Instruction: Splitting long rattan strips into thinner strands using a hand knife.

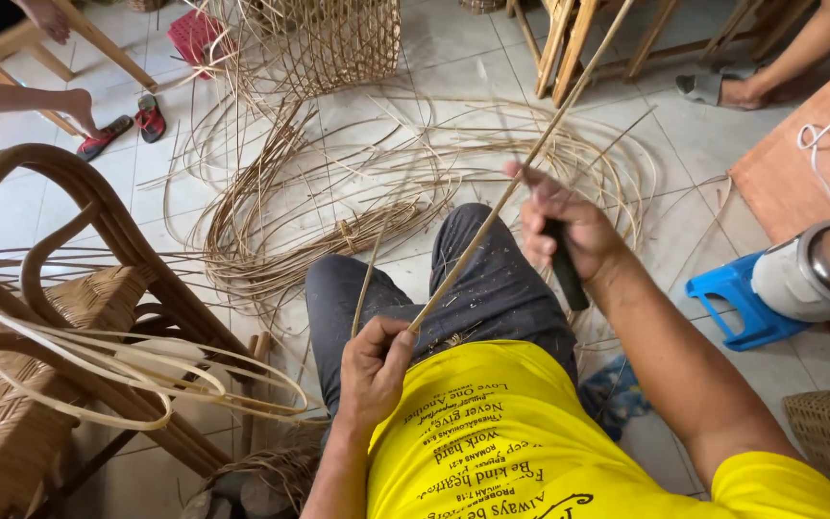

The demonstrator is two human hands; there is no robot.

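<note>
Rattan in quantity: a tangled heap of loose cane strands (338,202) spread over the pale tiled floor (453,58), an unfinished woven frame (329,38) standing behind it; a bentwood rattan chair (40,317) with woven seat at the person's left; a blue plastic stool (737,308) carrying a grey power tool (814,269) at the right; one long cane strip (521,173), running slantwise from the lap up past the wooden stands at top; left hand (375,370), fingers closed tight on the strip's lower end, resting over the grey-trousered knee; right hand (564,231), clenched on a dark-handled knife (566,274) and set against the strip higher up, thumb on the cane; the blade itself is hidden. Judged handling: the strip wants steady tension from the lower grip, the cutting edge at a shallow angle and directed away from body and thigh, in long even strokes.
</note>
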